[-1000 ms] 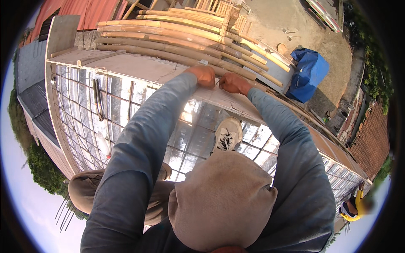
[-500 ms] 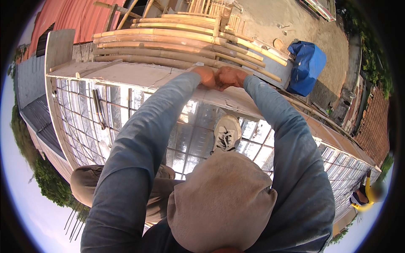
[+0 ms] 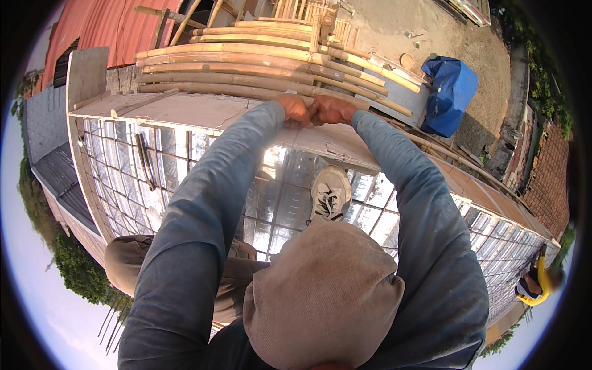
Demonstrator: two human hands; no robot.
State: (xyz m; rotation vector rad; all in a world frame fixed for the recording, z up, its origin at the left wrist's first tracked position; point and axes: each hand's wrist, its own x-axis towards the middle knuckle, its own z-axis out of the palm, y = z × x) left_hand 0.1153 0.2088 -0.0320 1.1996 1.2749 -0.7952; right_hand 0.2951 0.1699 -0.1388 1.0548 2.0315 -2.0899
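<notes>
Both arms in blue-grey sleeves reach forward to the far edge of a metal deck [image 3: 280, 206] covered by a grid of steel bars. My left hand [image 3: 295, 110] is closed over the pale formwork board [image 3: 216, 110] along that edge. Close beside it, seemingly touching it, my right hand [image 3: 333, 111] is curled too. The fingers' undersides are hidden, so whatever they grip cannot be made out. Just beyond the hands lie long bamboo poles [image 3: 231, 66].
My shoe [image 3: 330, 192] stands on the bar grid. Two loose dark rods [image 3: 144, 161] rest at left. Beyond the edge, the ground lies lower, with a blue tarp-covered heap [image 3: 450, 95]. A person in yellow [image 3: 535, 285] is at the deck's far right. Red metal sheeting [image 3: 132, 31] rises at upper left.
My two hands have shifted slightly left along the board, still close together and closed. The person in yellow has moved a little.
</notes>
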